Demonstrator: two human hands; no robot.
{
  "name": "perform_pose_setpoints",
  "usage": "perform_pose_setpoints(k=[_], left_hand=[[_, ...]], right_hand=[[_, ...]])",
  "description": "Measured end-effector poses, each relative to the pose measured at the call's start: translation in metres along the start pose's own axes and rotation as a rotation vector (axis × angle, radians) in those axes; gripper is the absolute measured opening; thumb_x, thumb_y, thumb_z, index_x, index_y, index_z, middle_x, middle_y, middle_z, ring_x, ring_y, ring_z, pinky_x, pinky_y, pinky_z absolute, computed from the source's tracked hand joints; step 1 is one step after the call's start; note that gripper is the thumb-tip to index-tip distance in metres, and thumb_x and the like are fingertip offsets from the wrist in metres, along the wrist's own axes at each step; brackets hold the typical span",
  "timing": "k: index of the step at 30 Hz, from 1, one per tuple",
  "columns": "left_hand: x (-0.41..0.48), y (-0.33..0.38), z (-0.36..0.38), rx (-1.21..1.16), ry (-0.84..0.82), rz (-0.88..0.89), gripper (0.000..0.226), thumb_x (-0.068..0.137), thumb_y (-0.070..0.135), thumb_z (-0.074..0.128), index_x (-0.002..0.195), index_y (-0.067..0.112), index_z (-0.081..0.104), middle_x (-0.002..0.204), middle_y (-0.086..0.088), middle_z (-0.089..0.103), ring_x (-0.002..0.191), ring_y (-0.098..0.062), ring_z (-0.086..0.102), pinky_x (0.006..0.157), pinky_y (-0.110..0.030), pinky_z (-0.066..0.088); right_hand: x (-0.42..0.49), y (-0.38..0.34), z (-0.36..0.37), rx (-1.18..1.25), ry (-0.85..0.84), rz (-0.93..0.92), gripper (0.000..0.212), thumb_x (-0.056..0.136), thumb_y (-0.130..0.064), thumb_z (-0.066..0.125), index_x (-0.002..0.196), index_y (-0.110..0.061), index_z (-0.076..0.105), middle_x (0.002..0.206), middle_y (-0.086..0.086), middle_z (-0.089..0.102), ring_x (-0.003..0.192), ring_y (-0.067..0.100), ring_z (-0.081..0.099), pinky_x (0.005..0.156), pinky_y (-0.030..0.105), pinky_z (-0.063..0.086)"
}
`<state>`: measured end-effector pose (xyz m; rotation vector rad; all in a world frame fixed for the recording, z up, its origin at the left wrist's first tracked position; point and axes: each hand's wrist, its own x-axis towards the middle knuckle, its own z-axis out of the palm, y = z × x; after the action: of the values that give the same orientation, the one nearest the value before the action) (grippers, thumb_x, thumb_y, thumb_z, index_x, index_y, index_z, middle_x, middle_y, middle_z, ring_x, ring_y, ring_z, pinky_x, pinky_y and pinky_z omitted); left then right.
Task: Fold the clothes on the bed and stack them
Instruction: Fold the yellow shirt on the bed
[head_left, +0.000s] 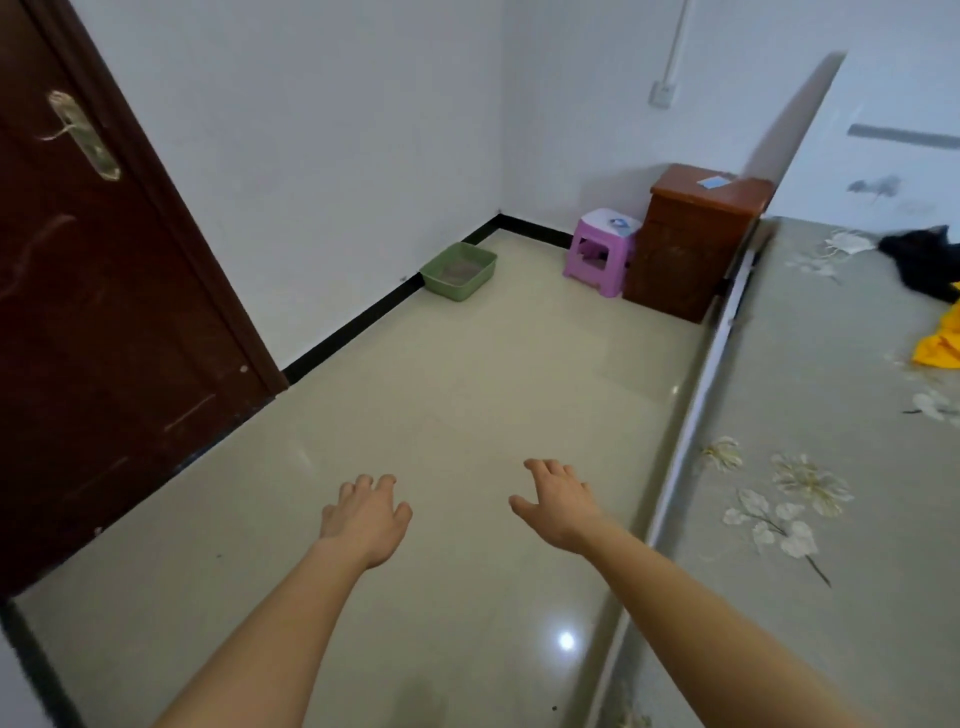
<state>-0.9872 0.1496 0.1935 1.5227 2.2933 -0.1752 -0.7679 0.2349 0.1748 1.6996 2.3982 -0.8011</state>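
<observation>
Both hands empty, left hand (366, 514) and right hand (558, 506) spread over floor; clothes, black garment (922, 260) and yellow garment (940, 343), lie far right-forward on bed (810, 395), right hand nearer.

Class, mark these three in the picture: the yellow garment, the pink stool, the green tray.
yellow garment (941, 347): head view, its crumpled middle.
pink stool (597, 220): head view, its seat.
green tray (447, 287): head view, its near wall.
</observation>
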Motion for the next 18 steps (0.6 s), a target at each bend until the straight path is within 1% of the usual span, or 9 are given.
perform_pose_setpoints(k=[3, 7, 14, 18], left_hand=[[0.058, 0.025, -0.016, 0.025, -0.022, 0.088, 0.051, 0.098, 0.04, 0.032, 0.145, 0.02, 0.03, 0.145, -0.007, 0.035, 0.133, -0.026, 0.032, 0.102, -0.041, 0.034], [0.134, 0.084, -0.038, 0.049, -0.033, 0.239, 0.05, 0.099, 0.04, 0.032, 0.145, 0.02, 0.031, 0.145, -0.007, 0.035, 0.132, -0.026, 0.033, 0.102, -0.041, 0.035], [0.277, 0.226, -0.091, 0.093, -0.031, 0.434, 0.05, 0.098, 0.04, 0.033, 0.144, 0.02, 0.031, 0.144, -0.008, 0.036, 0.132, -0.027, 0.032, 0.102, -0.042, 0.035], [0.333, 0.309, -0.122, 0.093, -0.021, 0.556, 0.049, 0.098, 0.038, 0.033, 0.143, 0.019, 0.032, 0.144, -0.008, 0.036, 0.132, -0.027, 0.033, 0.102, -0.042, 0.034]], right_hand=[[0.034, 0.019, -0.018, 0.029, 0.028, 0.098, 0.065, 0.094, -0.047, 0.044, 0.149, -0.017, 0.024, 0.152, 0.006, 0.03, 0.139, 0.027, 0.027, 0.111, 0.042, 0.026], [0.085, 0.056, -0.05, 0.06, 0.079, 0.22, 0.065, 0.095, -0.046, 0.044, 0.149, -0.017, 0.024, 0.152, 0.007, 0.03, 0.139, 0.027, 0.027, 0.11, 0.043, 0.026], [0.182, 0.149, -0.143, 0.128, 0.161, 0.395, 0.065, 0.095, -0.046, 0.045, 0.149, -0.017, 0.023, 0.153, 0.006, 0.028, 0.14, 0.027, 0.025, 0.111, 0.046, 0.025], [0.218, 0.202, -0.201, 0.174, 0.232, 0.505, 0.066, 0.093, -0.047, 0.047, 0.148, -0.015, 0.026, 0.152, 0.008, 0.03, 0.139, 0.028, 0.028, 0.112, 0.046, 0.028]])
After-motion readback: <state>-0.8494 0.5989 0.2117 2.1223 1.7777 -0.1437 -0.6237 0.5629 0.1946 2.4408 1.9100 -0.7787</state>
